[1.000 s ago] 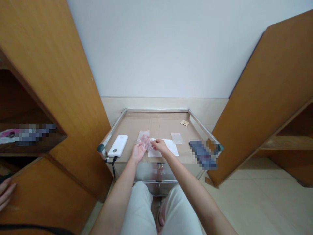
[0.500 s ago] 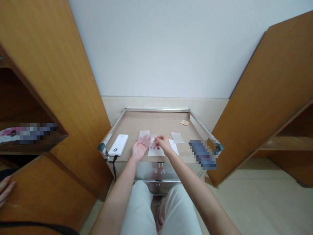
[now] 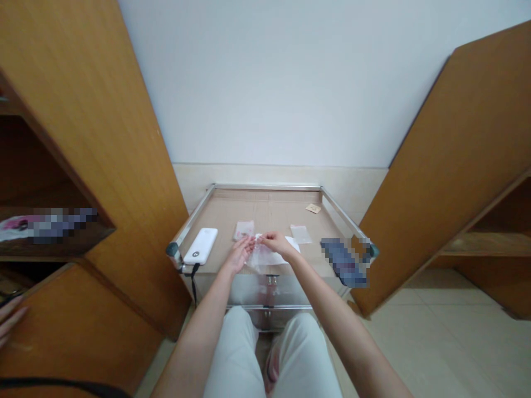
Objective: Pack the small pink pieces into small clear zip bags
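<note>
A clear, thin plastic bag (image 3: 261, 258) hangs between my hands, over the white paper and toward the front edge of the cart top. Its upper edge is pinched by my right hand (image 3: 279, 244), whose fingers are closed. The fingers of my left hand (image 3: 239, 255) meet the bag's upper left edge and seem to grip it. Beneath lies a white sheet of paper (image 3: 293, 244), partly covered by the bag and right hand. Just beyond my left fingers is a small clear packet (image 3: 244, 228) with faint reddish marks. Another clear packet (image 3: 301, 234) lies right of the paper.
The metal-railed cart top (image 3: 232, 203) stands against the wall. A white power bank (image 3: 201, 246) with a black cable sits at left, a small tan card (image 3: 313, 208) at back right, a blurred dark item (image 3: 344, 262) at right. Another person's hand (image 3: 10, 320) shows far left.
Half a second ago my left palm was open and small red bits showed on the paper. Now both hands are together at the bag, which spreads toward me over the paper.
</note>
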A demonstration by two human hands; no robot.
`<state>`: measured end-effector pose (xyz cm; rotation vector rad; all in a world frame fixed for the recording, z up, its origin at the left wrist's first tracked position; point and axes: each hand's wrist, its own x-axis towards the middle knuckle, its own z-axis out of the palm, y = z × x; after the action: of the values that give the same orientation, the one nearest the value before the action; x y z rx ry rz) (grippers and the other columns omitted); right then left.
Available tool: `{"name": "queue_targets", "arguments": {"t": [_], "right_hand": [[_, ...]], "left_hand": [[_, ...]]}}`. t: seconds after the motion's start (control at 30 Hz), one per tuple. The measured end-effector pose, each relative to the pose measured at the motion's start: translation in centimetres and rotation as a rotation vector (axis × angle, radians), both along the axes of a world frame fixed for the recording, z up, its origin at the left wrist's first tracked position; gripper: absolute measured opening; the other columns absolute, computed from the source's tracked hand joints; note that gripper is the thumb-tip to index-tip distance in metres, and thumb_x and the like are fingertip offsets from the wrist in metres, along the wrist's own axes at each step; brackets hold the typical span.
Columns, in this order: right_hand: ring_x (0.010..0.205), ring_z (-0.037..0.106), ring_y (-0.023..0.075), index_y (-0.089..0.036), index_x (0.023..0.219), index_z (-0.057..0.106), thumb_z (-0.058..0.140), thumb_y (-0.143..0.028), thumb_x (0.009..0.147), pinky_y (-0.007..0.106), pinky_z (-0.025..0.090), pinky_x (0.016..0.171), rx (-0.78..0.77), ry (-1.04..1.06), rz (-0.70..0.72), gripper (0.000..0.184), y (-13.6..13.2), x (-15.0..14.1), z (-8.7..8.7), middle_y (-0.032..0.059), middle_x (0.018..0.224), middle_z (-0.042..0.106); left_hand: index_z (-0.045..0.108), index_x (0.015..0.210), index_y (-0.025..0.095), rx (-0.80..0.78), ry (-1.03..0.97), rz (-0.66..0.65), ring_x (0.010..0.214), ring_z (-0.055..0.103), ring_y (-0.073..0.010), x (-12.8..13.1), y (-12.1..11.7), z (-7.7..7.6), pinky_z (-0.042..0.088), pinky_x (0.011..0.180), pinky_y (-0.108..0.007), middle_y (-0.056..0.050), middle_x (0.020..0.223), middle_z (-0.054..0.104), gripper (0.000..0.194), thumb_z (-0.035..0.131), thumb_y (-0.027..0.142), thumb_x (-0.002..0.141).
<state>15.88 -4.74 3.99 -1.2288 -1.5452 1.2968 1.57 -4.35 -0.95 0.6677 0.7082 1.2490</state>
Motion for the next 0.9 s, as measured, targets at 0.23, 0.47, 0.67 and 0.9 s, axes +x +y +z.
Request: {"name": "queue_targets", "arguments": {"t": [0.23, 0.47, 0.67, 0.9], "right_hand": [[0.040, 0.035, 0.0042, -0.012, 0.062, 0.060, 0.058, -0.033, 0.058, 0.017, 0.025, 0.039, 0.044, 0.018, -0.012, 0.021, 0.2, 0.0, -0.9, -0.0035, 0.047, 0.048], [0.034, 0.034, 0.0051, -0.015, 0.046, 0.047, 0.056, -0.035, 0.061, 0.019, 0.024, 0.036, 0.034, 0.143, -0.116, 0.027, 0.1, 0.9, -2.1, -0.0054, 0.035, 0.040], [0.031, 0.030, 0.0043, -0.016, 0.047, 0.043, 0.057, -0.035, 0.062, 0.019, 0.020, 0.034, 0.034, 0.262, -0.116, 0.028, -0.5, 1.1, -3.0, -0.0070, 0.033, 0.036], [0.029, 0.027, 0.0036, -0.016, 0.050, 0.044, 0.057, -0.038, 0.062, 0.019, 0.018, 0.031, -0.027, 0.380, -0.134, 0.028, -0.9, 1.8, -4.5, -0.0083, 0.034, 0.034]], "left_hand": [[0.056, 0.067, 0.012, 0.073, 0.109, -0.043, 0.063, 0.057, -0.0070, 0.2, 0.1, -0.4, 0.043, 0.063, -0.018, 0.001, 0.067, 0.062, 0.018, 0.068, 0.017, 0.054], [0.048, 0.066, 0.015, 0.103, 0.034, 0.007, 0.062, 0.059, -0.0087, 0.2, 0.0, -0.4, 0.044, 0.061, -0.019, 0.000, 0.064, 0.062, 0.021, 0.066, 0.020, 0.057], [0.049, 0.066, 0.015, 0.084, 0.126, -0.040, 0.050, 0.057, -0.0089, 0.8, -0.2, -0.1, 0.045, 0.049, -0.019, 0.002, 0.059, 0.060, 0.022, 0.065, 0.027, 0.057], [0.048, 0.066, 0.015, 0.085, 0.276, -0.071, 0.055, 0.060, -0.0134, 0.9, -0.3, -0.2, 0.046, 0.047, -0.021, -0.001, 0.060, 0.061, 0.028, 0.066, 0.033, 0.055]]}}
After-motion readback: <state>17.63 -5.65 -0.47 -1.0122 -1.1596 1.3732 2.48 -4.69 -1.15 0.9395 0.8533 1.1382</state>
